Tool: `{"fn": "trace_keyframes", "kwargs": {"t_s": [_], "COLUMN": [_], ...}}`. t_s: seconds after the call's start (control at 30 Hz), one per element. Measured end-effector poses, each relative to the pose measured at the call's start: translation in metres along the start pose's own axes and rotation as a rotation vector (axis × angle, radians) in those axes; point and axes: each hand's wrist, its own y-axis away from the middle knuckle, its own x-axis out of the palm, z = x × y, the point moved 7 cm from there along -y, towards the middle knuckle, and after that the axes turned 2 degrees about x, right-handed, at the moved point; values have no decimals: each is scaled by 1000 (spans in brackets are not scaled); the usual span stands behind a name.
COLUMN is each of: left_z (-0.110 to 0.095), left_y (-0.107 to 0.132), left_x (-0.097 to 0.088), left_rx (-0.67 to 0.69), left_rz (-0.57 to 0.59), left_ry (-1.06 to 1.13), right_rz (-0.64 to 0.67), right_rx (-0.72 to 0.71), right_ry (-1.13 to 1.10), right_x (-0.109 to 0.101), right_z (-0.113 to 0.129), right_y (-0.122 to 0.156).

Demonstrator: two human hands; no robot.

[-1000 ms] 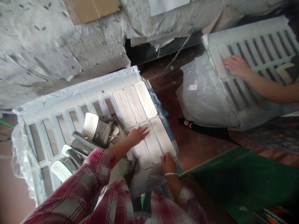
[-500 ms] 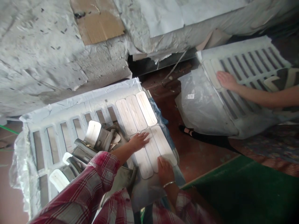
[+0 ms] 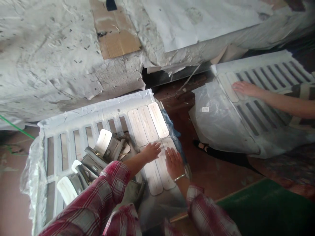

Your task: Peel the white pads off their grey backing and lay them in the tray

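Observation:
Pale, rounded rectangular panels lie side by side in two rows at the right end of a white slotted board. My left hand rests flat over the upper ends of the front-row panels, fingers stretched out. Close beside it, my right hand lies over the rightmost front panel, its fingers extended and a bracelet on the wrist. Neither hand grips anything. Left of them, grey-green leather bag pieces lie piled on the board, with white rounded flaps sticking out; my left sleeve hides some of the pile.
At the right, another person's hand touches pale panels on a second slotted board. A clear plastic sheet hangs from that board. A paper-covered surface with cardboard runs along the back. A green surface is at lower right.
My right hand has moved up and away from me along the rightmost panel, nearer my left hand. My left hand stays over the front-row panels. The whole view has shifted slightly.

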Motion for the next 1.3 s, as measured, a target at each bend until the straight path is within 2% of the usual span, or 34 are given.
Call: {"fn": "trace_keyframes", "kwargs": {"t_s": [0.1,0.23,0.3,0.43,0.53,0.77,1.17,1.23,1.3], "left_z": [2,-5,-7,-10,-5,-10,-15,-19,-24], "left_y": [7,23,22,4,-6,-9,2,11,29], "left_x": [-5,-3,-1,6,12,21,17,14,9], "left_rx": [-82,-119,-145,-130,-169,-216,-286,-339,-389], "left_rz": [-3,-14,-37,-57,-48,-19,31,28,20], "left_ry": [-5,-20,-31,-42,-24,-23,-7,8,19], "right_rz": [17,26,2,-21,-35,-41,-47,-25,-42], "right_rx": [-113,-71,-42,-33,-41,-52,-49,-41,-5], "right_ry": [-28,-32,-37,-46,-64,-83,-74,-57,-44], "right_x": [19,36,36,35,36,35,28,26,19], "right_z": [-15,-39,-44,-43,-43,-47,-42,-44,-50], "right_y": [-26,-26,-21,-17,-17,-16,-22,-24,-26]}}
